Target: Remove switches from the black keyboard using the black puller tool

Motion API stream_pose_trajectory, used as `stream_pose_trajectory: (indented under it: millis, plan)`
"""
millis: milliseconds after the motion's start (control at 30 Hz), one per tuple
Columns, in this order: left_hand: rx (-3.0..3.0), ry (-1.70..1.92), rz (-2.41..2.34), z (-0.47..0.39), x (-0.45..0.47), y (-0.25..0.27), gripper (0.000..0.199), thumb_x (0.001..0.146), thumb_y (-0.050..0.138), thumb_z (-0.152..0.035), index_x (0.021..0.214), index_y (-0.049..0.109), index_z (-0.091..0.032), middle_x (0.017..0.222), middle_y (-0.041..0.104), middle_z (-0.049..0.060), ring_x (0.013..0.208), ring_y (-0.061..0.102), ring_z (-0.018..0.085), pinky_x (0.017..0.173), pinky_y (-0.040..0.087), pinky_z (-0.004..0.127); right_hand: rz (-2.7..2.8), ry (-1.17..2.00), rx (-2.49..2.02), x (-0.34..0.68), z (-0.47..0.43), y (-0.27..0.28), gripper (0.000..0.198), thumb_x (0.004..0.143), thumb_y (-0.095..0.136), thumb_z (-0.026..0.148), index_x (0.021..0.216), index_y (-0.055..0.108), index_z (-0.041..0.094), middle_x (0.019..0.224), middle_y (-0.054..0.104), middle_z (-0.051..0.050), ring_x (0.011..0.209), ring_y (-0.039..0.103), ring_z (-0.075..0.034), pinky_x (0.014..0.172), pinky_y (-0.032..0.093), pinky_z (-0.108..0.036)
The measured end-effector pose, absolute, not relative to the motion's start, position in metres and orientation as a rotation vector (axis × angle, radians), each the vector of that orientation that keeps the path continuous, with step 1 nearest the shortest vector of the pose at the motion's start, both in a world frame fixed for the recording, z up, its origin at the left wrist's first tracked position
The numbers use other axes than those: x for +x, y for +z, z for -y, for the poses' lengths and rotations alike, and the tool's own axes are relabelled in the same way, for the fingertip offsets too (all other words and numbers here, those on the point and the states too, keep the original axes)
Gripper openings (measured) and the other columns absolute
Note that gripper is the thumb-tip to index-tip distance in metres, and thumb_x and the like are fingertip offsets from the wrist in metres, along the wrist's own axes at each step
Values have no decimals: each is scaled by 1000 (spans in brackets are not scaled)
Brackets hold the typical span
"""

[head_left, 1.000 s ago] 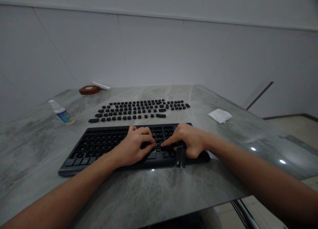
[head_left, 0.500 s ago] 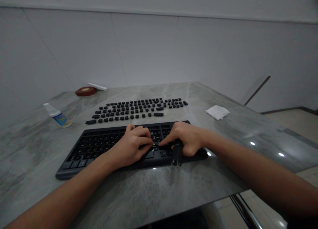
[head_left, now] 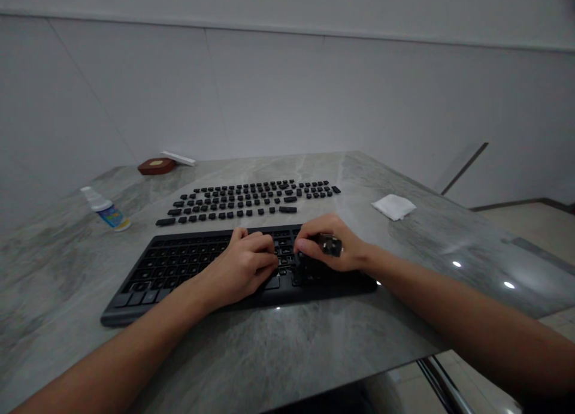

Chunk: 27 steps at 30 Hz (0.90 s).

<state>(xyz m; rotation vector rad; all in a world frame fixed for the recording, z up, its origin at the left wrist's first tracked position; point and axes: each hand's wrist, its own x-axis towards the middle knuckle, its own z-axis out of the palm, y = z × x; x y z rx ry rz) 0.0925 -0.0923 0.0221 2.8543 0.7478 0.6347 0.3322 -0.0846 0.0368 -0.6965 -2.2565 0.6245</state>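
Marbled table: keyboard, keycaps, bottle

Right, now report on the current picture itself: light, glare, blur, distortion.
Head view: dim light, with small bright glare spots on the tabletop beyond the right forearm; head view again: the label on the spray bottle is too soft to read, and the dark object in the right hand lacks clear detail; head view, too: apparent wide-angle stretching toward the lower corners.
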Motion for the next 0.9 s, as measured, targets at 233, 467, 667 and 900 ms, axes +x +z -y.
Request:
stream_pose_trajectory:
  millis: [233, 467, 667, 900]
  plan:
    - [2875, 647, -754, 92, 94, 22, 19, 95, 55, -17, 84, 71, -15, 86, 60, 3, 82, 54, 15, 81, 26, 36, 2479, 348, -595, 331, 80, 26, 8, 74, 62, 12, 78, 69, 13, 69, 64, -2, 60, 55, -11, 58, 39, -23]
    - [2880, 648, -750, 91, 93, 22, 21, 96, 54, -18, 84, 71, -16, 85, 59, 2, 81, 53, 15, 81, 25, 36, 2560, 336, -672, 329, 81, 21, 15, 67, 62, 7, 76, 70, 16, 70, 67, 0, 62, 59, -12, 57, 37, -22]
    - [2898, 620, -773, 92, 92, 21, 21, 95, 55, -19, 82, 71, -16, 86, 59, 2, 82, 52, 14, 81, 25, 36, 2597, 359, -709, 326, 81, 21, 15, 67, 59, 8, 76, 69, 16, 71, 67, -1, 64, 61, -13, 59, 38, -23]
    - [2911, 611, -778, 92, 93, 21, 19, 94, 56, -17, 83, 71, -17, 86, 60, 3, 81, 52, 15, 80, 25, 36, 2656, 359, -760, 320, 85, 27, 17, 66, 54, 10, 74, 67, 16, 69, 65, -2, 62, 56, -14, 58, 35, -24]
